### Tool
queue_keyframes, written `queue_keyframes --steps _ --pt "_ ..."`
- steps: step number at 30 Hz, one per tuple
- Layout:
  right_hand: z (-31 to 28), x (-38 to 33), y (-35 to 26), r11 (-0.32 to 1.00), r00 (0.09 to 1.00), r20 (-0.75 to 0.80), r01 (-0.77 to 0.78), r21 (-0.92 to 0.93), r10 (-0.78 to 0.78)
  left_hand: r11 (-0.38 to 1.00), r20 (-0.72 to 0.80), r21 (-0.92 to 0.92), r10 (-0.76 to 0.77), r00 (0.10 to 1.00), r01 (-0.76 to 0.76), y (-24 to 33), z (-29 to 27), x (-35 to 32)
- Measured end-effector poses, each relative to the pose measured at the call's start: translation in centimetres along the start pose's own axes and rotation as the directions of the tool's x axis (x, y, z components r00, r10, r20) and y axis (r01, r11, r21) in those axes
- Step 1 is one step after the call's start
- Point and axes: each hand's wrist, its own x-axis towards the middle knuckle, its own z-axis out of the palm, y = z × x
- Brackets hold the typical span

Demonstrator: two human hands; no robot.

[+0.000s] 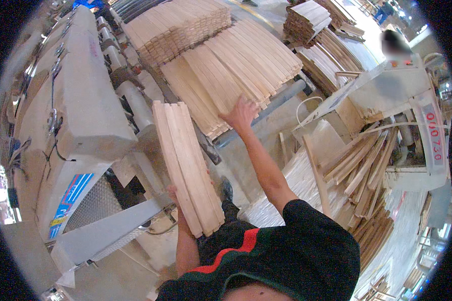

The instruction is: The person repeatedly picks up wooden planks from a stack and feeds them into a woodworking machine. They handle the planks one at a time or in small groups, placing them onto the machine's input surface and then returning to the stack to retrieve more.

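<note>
My left hand (175, 196) grips the near end of a bundle of pale wooden slats (186, 160), held flat and pointing away from me toward the machine. My right hand (241, 114) is stretched out ahead, fingers spread, resting on the near edge of a large stack of the same slats (226, 75) that lies on a cart. The hand touches the slat ends; nothing is lifted in it.
A long grey machine with rollers (70, 100) runs along my left. Loose offcut strips (361, 170) pile up at the right beside a white machine (407, 95). More slat stacks (311, 25) stand behind. Another person (394, 42) is far right.
</note>
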Motion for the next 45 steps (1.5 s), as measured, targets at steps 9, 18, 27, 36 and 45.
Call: queue_keyframes --steps 9,18,27,36,45 --pt "0.2 -2.4 -2.4 0.996 1.000 0.017 0.024 -0.088 -0.022 0.998 0.051 -0.054 -0.013 0.999 0.016 0.7 -0.2 -1.1" --pt "-2.3 -11.6 1.1 0.994 0.978 0.178 -0.112 0.013 0.108 0.979 0.283 -0.109 -0.134 0.950 0.170 2.1 1.8 -1.1" --pt "0.7 -28.4 13.4 -0.092 0.774 0.562 -0.608 0.789 -0.292 0.969 0.365 0.071 -0.245 0.898 0.236 3.4 1.6 -4.6" --pt "-2.7 -48.6 3.1 0.050 0.998 0.058 -0.059 0.997 0.027 0.912 0.239 0.316 -0.344 0.908 0.262 2.7 -3.3 -14.1" --pt "-3.6 -67.4 -4.8 0.585 0.984 0.016 -0.118 0.802 0.177 0.896 0.129 0.385 -0.288 0.949 0.220 -1.6 -9.8 -30.2"
